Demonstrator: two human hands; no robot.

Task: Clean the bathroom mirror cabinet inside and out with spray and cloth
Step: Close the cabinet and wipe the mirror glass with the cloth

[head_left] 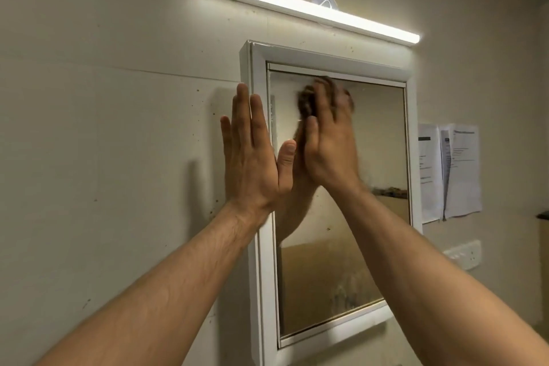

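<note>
The white-framed mirror cabinet (258, 74) hangs on the wall with its door closed. Its mirror (341, 261) is streaked and hazy near the bottom. My right hand (329, 142) presses a brownish cloth (306, 101) flat against the upper left of the glass; hand and cloth are blurred by motion. My left hand (252, 163) lies flat with straight fingers against the cabinet's left frame edge, its thumb reaching over the glass. No spray bottle is in view.
A lit tube light (306, 6) runs along the wall above the cabinet. Printed papers (451, 169) are stuck to the wall on the right, with a white switch plate (463, 254) below them. The beige wall on the left is speckled with dirt.
</note>
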